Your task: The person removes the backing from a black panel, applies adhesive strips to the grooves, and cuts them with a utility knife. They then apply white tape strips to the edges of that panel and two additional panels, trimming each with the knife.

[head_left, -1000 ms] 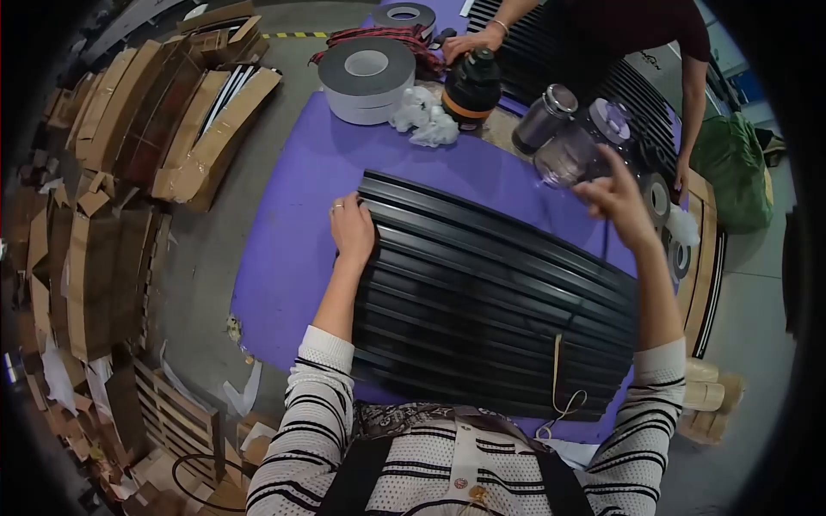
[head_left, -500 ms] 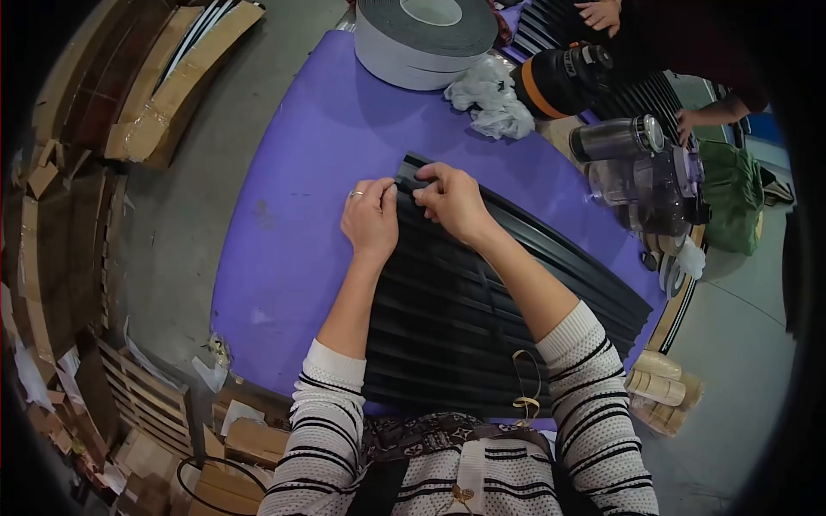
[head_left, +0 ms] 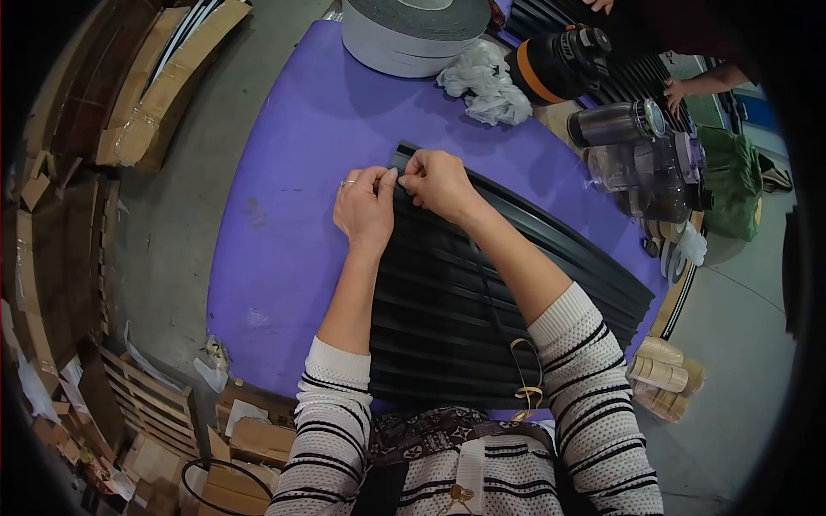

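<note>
Several long black ribbed strips (head_left: 430, 318) lie side by side across the purple table, under my forearms. At their far left end, my left hand (head_left: 366, 206) is closed, thumb and forefinger pinched at the strip ends; it wears a ring. My right hand (head_left: 437, 185) is closed beside it, thumb and fingertips pinched at the outermost strip, almost touching the left thumb. Whatever sits between the fingertips is too small to make out. A narrow black band (head_left: 489, 297) runs over the strips from below my right forearm, ending in a yellowish curl (head_left: 527, 394) near my waist.
On the purple table (head_left: 284, 172) stand a large grey tape roll (head_left: 413, 52), crumpled plastic (head_left: 486, 86), a black-and-orange bottle (head_left: 555, 64), a steel tumbler (head_left: 611, 123) and a clear jug (head_left: 628, 172). Another person's hand (head_left: 674, 95) rests on black strips. Cardboard boxes (head_left: 163, 95) line the left.
My right hand has moved slightly left and closer to my left hand, its fingers drawn in tighter. The view has shifted a little. The other person's upper hand has moved partly out of view.
</note>
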Available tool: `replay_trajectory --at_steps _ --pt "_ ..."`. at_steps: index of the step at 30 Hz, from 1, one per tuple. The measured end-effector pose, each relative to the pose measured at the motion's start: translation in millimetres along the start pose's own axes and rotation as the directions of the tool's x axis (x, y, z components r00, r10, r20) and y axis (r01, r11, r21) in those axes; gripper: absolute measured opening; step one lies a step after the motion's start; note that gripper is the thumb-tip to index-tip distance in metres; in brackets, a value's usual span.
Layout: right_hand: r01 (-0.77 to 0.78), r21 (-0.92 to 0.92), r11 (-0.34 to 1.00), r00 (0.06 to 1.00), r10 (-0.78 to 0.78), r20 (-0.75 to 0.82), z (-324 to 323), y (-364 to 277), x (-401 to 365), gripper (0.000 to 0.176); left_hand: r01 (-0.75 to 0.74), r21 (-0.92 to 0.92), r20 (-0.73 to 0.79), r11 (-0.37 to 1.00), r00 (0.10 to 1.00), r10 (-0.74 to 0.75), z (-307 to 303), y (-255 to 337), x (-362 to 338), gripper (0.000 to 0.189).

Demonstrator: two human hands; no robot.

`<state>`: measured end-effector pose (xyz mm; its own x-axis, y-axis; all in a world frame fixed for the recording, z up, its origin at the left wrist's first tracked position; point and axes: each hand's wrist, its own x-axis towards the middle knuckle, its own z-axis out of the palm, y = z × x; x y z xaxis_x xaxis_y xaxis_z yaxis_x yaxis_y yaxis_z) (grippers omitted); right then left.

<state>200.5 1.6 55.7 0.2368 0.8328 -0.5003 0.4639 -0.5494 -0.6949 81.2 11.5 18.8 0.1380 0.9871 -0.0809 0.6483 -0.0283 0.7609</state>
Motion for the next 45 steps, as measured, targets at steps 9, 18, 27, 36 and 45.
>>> replay_trajectory --at_steps 9,18,27,36,45 --pt "0.234 -0.49 0.84 0.936 -0.33 -0.119 -89 98 -116 0.019 0.045 0.033 0.147 0.998 0.988 -0.049 -5 1 8 0.022" --pt "-0.072 0.101 0.992 0.95 0.099 -0.297 -150 175 -229 0.018 0.089 -0.269 0.333 0.959 0.943 0.006 1 -34 30 0.02" --pt "-0.165 0.103 0.981 0.884 0.194 -0.426 -155 218 -220 0.014 0.164 -0.301 0.378 0.939 0.925 -0.04 -6 -32 32 0.02" --pt "-0.218 0.313 0.924 0.791 0.355 -0.498 -147 238 -194 0.013 0.184 -0.25 0.394 0.951 0.916 -0.074 -12 -32 34 0.02" --pt "-0.27 0.295 0.917 0.78 0.388 -0.492 -148 235 -190 0.014 0.206 -0.276 0.405 0.939 0.911 -0.081 -12 -30 32 0.017"
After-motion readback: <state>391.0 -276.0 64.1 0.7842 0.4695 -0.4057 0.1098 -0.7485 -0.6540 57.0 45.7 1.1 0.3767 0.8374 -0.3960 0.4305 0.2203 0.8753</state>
